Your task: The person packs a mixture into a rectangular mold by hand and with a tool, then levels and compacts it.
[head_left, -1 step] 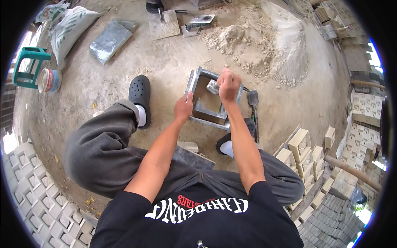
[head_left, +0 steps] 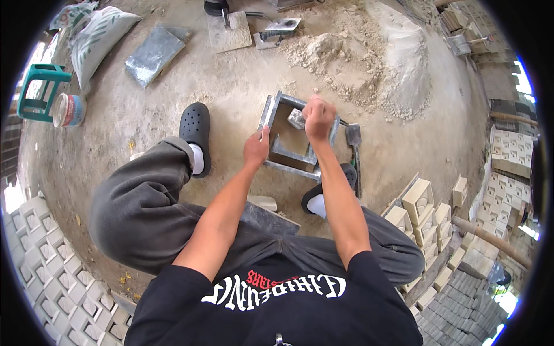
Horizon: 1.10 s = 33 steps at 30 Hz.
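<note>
A square grey metal mould (head_left: 320, 173) stands on the dusty floor between my feet, with a smaller metal corner piece (head_left: 294, 155) inside it. My left hand (head_left: 255, 149) is closed on the mould's left wall, thumb lying along its top edge. Over the mould's upper right part, my right hand (head_left: 319, 120) makes a fist around a tool whose blocky, dust-coated head (head_left: 296, 119) shows beside the fingers. The fist hides the tool's handle. Pale material shows inside the mould, though how full it is I cannot tell.
Beyond the mould lies a heap of pale sandy powder (head_left: 398, 63). A small shovel (head_left: 353, 135) is right of it. Trowels (head_left: 281, 26) and metal plates (head_left: 154, 55) lie farther off. Patterned blocks (head_left: 418, 202) stand stacked at right, more (head_left: 57, 277) at lower left. A green stool (head_left: 43, 92) stands left.
</note>
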{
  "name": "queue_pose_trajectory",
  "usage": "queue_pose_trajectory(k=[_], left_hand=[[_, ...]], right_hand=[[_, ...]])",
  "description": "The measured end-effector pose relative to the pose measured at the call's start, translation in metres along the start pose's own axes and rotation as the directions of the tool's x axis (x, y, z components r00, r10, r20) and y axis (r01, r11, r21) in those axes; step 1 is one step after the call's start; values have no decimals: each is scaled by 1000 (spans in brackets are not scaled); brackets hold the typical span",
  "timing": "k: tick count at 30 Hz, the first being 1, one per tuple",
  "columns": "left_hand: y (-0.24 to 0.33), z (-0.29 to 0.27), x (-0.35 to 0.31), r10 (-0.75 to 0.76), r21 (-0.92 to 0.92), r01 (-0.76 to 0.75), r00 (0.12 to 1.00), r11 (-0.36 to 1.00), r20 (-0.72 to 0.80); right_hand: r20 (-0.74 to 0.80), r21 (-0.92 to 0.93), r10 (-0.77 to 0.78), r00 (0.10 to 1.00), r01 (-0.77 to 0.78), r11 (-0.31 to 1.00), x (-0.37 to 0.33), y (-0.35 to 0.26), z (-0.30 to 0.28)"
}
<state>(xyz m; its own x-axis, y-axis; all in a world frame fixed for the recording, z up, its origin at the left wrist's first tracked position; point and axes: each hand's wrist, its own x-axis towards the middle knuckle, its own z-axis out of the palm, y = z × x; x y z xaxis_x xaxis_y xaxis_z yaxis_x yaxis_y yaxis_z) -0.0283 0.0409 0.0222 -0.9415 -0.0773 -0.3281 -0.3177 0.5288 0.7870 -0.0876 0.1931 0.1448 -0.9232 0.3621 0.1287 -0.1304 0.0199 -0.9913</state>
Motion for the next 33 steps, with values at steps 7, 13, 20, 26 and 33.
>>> queue_pose_trajectory(k=[7,13,20,26,33], left_hand=[[-7,4,-3,-7,-3,7,999,1000,-52],[0,-2,15,-28,26,28,999,999,-28],[-11,5,-3,-28,-22,28,999,999,-26],[3,2,5,-36,-54,38,999,998,36],[-5,-2,7,-169,-1,170,981,986,96]], right_hand=[[51,-22,-60,997,61,998,8,4,16],[135,-21,-108,985,112,994,15,0,30],[172,-58,11,985,-1,998,12,-5,35],[233,27,111,966,-121,992,23,10,31],[214,7,140,967,-145,989,8,2,33]])
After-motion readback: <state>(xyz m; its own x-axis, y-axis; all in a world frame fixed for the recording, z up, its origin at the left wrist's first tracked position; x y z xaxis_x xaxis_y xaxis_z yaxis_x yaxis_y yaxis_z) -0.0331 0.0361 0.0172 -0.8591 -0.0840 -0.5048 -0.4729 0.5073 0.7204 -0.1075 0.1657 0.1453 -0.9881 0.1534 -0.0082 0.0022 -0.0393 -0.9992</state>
